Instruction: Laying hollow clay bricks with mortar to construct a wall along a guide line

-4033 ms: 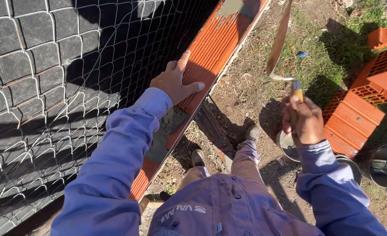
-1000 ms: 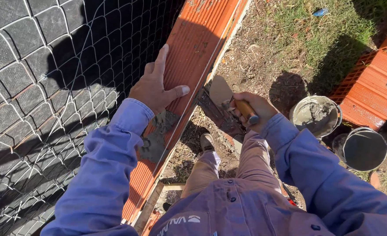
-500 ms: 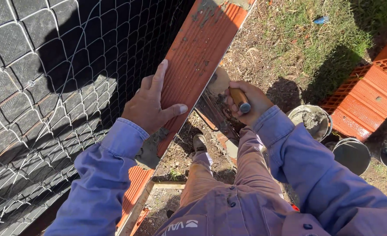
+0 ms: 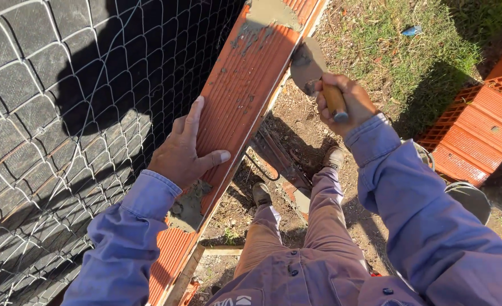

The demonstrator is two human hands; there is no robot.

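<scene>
Looking down from the head camera, a long red ridged clay brick (image 4: 245, 90) is seen on top of a wall, and it is pressed by the left hand (image 4: 182, 152). The left hand is laid flat and open on the brick, with the fingers spread and the thumb stretched out across the ridges. Nothing is held in it. Just below this hand, by the wrist, a patch of grey wet mortar (image 4: 187, 207) is seen between two bricks. More grey mortar is smeared far above the hand, at the top end of the brick.

To the left of the left hand, a thin wire mesh fence (image 4: 64, 141) is seen, with dark grey padded sheet (image 4: 30, 68) behind it.

The right hand (image 4: 342, 102) is closed tight around the orange wooden handle of a small metal trowel (image 4: 308, 65). The trowel blade is pointed up and left of the hand, right at the edge of the brick.

Below the right hand, brown dirt and two dusty shoes (image 4: 333, 157) are seen. To the right of it, a stack of red hollow bricks (image 4: 475, 127) is lying on the grass, and grey round buckets (image 4: 469, 198) are standing near the sleeve.
</scene>
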